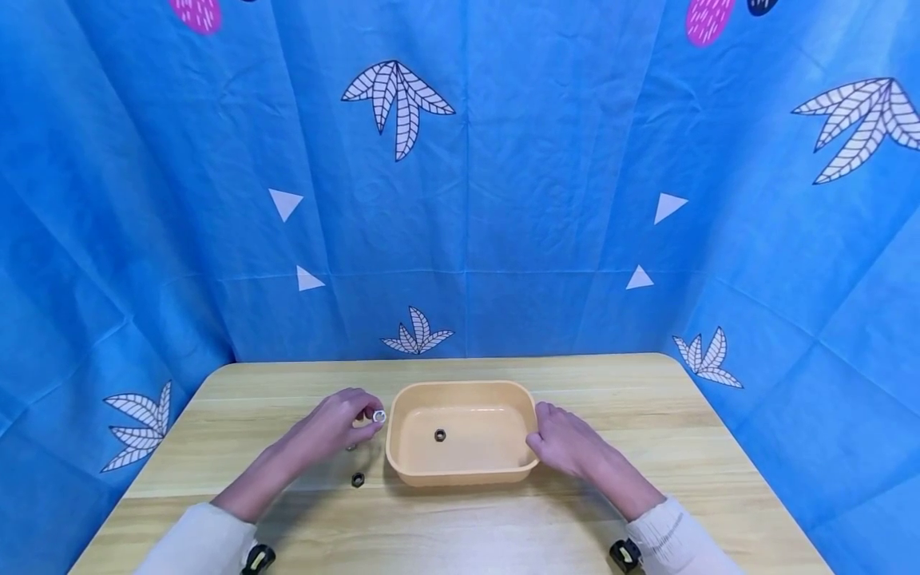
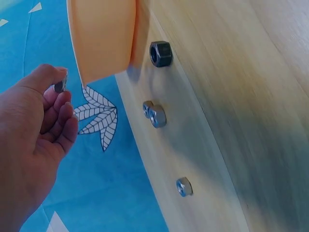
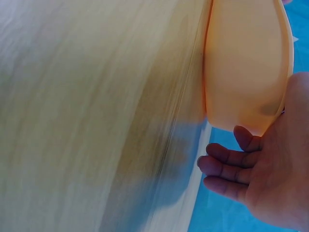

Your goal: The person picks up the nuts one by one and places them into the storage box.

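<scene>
The tub (image 1: pixel 402 467) is showing a soft peach orange inside and out. A dark black nut (image 1: pixel 440 435) is lying in it, and another black nut (image 1: pixel 357 479) is sitting on the worktop (image 1: pixel 460 527), which is looking pale yellow wood with light stripes. The small nut (image 1: pixel 378 416) in the left hand's fingers (image 1: pixel 366 407) is shining silver. The sleeves (image 1: pixel 676 543) are looking creamy white. The curtain (image 1: pixel 503 200) behind is glowing bright blue with white leaves, white triangles and pink spots

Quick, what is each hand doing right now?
Left hand: fingers pinch a small silver nut beside the tub.
Right hand: fingers relaxed against the tub's right wall, gripping nothing.
</scene>
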The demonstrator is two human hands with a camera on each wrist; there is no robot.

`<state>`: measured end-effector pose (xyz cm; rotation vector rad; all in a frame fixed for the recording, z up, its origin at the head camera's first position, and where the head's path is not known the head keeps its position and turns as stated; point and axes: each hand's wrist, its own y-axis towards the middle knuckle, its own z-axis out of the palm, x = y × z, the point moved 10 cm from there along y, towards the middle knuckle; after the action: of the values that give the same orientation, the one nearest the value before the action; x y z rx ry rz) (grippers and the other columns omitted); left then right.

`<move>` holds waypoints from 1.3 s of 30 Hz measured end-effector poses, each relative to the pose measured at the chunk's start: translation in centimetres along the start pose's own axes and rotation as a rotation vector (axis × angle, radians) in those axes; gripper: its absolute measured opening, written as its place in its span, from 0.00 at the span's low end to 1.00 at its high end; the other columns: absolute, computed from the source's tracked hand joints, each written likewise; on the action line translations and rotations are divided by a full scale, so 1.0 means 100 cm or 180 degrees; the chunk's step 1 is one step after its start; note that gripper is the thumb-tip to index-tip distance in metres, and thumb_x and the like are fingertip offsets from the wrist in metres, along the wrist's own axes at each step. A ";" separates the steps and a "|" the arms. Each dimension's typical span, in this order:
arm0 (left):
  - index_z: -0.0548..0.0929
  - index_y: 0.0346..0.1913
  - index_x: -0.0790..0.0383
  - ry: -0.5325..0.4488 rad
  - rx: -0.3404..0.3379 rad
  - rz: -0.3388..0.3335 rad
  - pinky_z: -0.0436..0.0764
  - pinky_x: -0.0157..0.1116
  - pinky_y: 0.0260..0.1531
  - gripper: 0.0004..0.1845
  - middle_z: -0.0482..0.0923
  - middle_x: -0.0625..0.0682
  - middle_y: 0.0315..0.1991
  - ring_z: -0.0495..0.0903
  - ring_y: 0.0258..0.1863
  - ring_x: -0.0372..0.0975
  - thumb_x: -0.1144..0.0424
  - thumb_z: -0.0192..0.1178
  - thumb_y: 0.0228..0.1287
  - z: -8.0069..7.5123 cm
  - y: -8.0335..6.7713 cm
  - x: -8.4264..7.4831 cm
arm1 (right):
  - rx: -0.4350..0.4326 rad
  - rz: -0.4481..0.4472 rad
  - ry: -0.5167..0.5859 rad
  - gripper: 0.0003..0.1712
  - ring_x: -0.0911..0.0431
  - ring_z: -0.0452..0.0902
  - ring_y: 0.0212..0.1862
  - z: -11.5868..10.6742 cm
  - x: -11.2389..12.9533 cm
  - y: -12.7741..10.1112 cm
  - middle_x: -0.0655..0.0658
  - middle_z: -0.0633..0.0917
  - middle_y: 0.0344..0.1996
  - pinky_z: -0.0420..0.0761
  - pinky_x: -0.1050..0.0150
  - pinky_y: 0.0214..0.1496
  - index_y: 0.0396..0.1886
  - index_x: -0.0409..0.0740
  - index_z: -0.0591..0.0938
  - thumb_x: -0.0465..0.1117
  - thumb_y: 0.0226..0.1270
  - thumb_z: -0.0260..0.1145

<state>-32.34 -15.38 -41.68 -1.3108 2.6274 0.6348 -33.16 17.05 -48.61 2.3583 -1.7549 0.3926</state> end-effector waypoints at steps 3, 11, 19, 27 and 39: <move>0.89 0.45 0.61 -0.0067 0.0065 -0.0014 0.86 0.29 0.38 0.09 0.86 0.46 0.36 0.81 0.37 0.32 0.63 0.71 0.64 0.003 0.004 -0.003 | -0.0002 -0.0012 -0.0001 0.20 0.55 0.70 0.33 -0.001 0.001 0.000 0.47 0.77 0.34 0.72 0.59 0.38 0.52 0.35 0.76 0.46 0.71 0.57; 0.89 0.44 0.59 -0.0138 0.0192 0.0038 0.83 0.27 0.36 0.07 0.84 0.43 0.34 0.79 0.35 0.31 0.62 0.71 0.65 0.014 0.018 -0.016 | -0.0025 -0.0021 -0.0011 0.20 0.55 0.70 0.33 -0.002 0.002 0.000 0.47 0.77 0.34 0.72 0.59 0.38 0.52 0.34 0.76 0.46 0.71 0.58; 0.88 0.41 0.60 -0.0272 0.0329 0.0288 0.82 0.26 0.34 0.06 0.84 0.45 0.33 0.79 0.33 0.33 0.63 0.71 0.65 0.027 0.026 -0.034 | -0.0046 -0.0012 -0.0009 0.18 0.55 0.70 0.33 -0.003 0.001 0.000 0.47 0.77 0.33 0.72 0.58 0.38 0.50 0.36 0.76 0.46 0.70 0.58; 0.89 0.41 0.58 -0.0263 0.0603 0.0349 0.82 0.27 0.36 0.05 0.86 0.45 0.35 0.81 0.35 0.34 0.61 0.70 0.67 0.042 0.031 -0.051 | -0.0044 -0.0019 0.0021 0.18 0.55 0.70 0.34 -0.001 0.001 -0.001 0.48 0.77 0.34 0.73 0.58 0.39 0.49 0.37 0.76 0.46 0.70 0.58; 0.88 0.33 0.53 -0.0142 0.1134 0.0325 0.76 0.25 0.30 0.04 0.79 0.39 0.27 0.72 0.26 0.27 0.60 0.69 0.67 0.084 0.034 -0.065 | -0.0040 -0.0034 -0.0016 0.16 0.55 0.70 0.34 0.000 0.001 -0.001 0.48 0.76 0.33 0.73 0.57 0.40 0.47 0.38 0.76 0.46 0.71 0.57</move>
<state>-31.62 -5.20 -46.25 -1.0514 2.6250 0.1884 -33.08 16.98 -48.53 2.3610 -1.7412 0.3732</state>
